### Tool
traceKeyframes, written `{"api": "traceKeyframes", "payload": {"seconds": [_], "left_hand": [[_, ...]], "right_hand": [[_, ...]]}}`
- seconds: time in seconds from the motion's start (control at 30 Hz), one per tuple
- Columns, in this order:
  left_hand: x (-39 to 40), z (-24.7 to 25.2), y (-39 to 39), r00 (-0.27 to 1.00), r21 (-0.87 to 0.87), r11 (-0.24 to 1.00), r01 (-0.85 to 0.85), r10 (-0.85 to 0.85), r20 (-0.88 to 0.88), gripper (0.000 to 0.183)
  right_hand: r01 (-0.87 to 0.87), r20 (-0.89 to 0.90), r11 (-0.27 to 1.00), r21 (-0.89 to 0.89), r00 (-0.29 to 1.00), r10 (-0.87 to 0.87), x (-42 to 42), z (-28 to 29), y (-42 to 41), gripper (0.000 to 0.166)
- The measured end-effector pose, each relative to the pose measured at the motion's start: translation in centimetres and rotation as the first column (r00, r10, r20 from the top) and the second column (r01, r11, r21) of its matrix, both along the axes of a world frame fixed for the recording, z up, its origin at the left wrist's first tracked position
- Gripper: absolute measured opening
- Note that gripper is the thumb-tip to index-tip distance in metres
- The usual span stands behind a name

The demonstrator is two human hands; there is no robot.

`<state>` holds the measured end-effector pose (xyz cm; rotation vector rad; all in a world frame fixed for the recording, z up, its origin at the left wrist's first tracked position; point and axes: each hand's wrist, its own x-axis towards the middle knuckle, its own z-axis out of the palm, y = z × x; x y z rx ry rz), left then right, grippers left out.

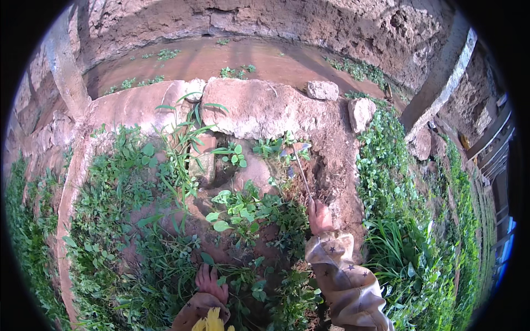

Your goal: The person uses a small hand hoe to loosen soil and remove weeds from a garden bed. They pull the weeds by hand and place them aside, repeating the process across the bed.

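Note:
My right hand [320, 216], in a tan sleeve with dark stars, is closed around the handle of a small hand hoe [302, 174]. The hoe's thin shaft points away from me. Its metal head [299, 148] lies among low weeds [269, 147], close to the base of a pale stone block. Lower down, my left hand [211, 283] rests with extended fingers on leafy green weeds [244, 209] and bare soil; I see no object in it. Disturbed brown soil [316, 173] runs along the right side of the hoe.
A long stone block [265, 107] edges the far side of the plot, with loose stones [323, 90] at its right. A brick [203, 159] stands in front of it. Slanting posts [439, 78] rise at both sides. Behind runs a rough earthen wall [265, 22]. Something yellow [213, 320] hangs near my left sleeve.

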<state>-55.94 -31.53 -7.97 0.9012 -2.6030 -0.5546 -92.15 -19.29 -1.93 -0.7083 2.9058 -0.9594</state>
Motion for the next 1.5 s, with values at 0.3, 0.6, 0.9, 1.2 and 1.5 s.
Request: {"api": "traceKeyframes", "payload": {"seconds": [0.3, 0.6, 0.9, 1.2, 1.5], "left_hand": [[-0.3, -0.2, -0.1, 0.999, 0.028, 0.999, 0.032, -0.032, 0.000, 0.061], [0.1, 1.0, -0.5, 1.000, 0.029, 0.999, -0.019, 0.019, 0.016, 0.057], [0.1, 0.9, -0.2, 0.999, 0.039, 0.999, -0.032, 0.030, 0.040, 0.055], [-0.7, 0.3, -0.1, 0.999, 0.038, 0.999, 0.009, -0.007, -0.051, 0.056], [0.7, 0.0, -0.6, 0.999, 0.054, 0.999, -0.008, 0.006, 0.038, 0.065]], "right_hand": [[0.099, -0.385, 0.950, 0.296, 0.923, 0.023, -6.3, -9.5, -3.7, 0.026], [-0.070, -0.183, 0.926, 0.372, 0.972, 0.147, 2.0, -5.3, 4.2, 0.023], [0.048, -0.038, 0.998, 0.047, 0.998, -0.046, 2.4, 0.7, 5.9, 0.027], [0.091, -0.191, 0.995, 0.031, 0.978, -0.084, -4.4, -8.0, -7.1, 0.038], [-0.064, 0.740, 0.992, -0.112, 0.660, 0.126, 1.3, 0.1, 1.3, 0.040]]}}
